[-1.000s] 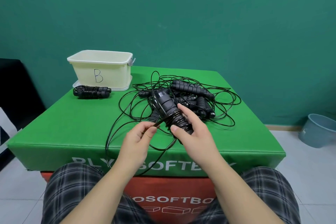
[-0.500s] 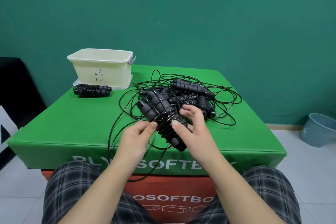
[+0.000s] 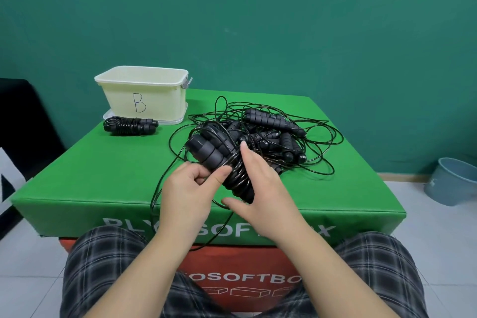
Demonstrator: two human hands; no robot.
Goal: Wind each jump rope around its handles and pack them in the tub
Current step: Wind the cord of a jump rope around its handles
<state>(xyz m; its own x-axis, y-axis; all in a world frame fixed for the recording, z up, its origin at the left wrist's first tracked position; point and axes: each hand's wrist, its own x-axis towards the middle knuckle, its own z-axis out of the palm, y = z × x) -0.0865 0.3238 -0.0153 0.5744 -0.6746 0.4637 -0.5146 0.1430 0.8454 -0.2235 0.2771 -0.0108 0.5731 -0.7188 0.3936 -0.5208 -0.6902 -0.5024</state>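
Observation:
A pair of black jump rope handles [image 3: 206, 150] is held together above the green box's front part, with black cord coiled round the near half. My right hand [image 3: 258, 188] grips the coiled end, fingers behind, thumb below. My left hand [image 3: 188, 188] pinches the loose cord against the handles; the cord loops down over the front edge. Behind lies a tangled pile of black jump ropes [image 3: 273, 134]. One wound jump rope [image 3: 130, 124] rests in front of the cream tub [image 3: 144, 95] marked "B" at the back left.
The green soft box [image 3: 90, 170] stands on a red box [image 3: 245, 276]. A blue-grey bucket [image 3: 451, 181] sits on the tiled floor at the right. A dark object fills the left edge. My plaid-clad knees are below the box's front.
The handles have tilted and swung left, their far ends now pointing up-left. My left hand has moved up against the handles with the cord, and another turn lies on the coil.

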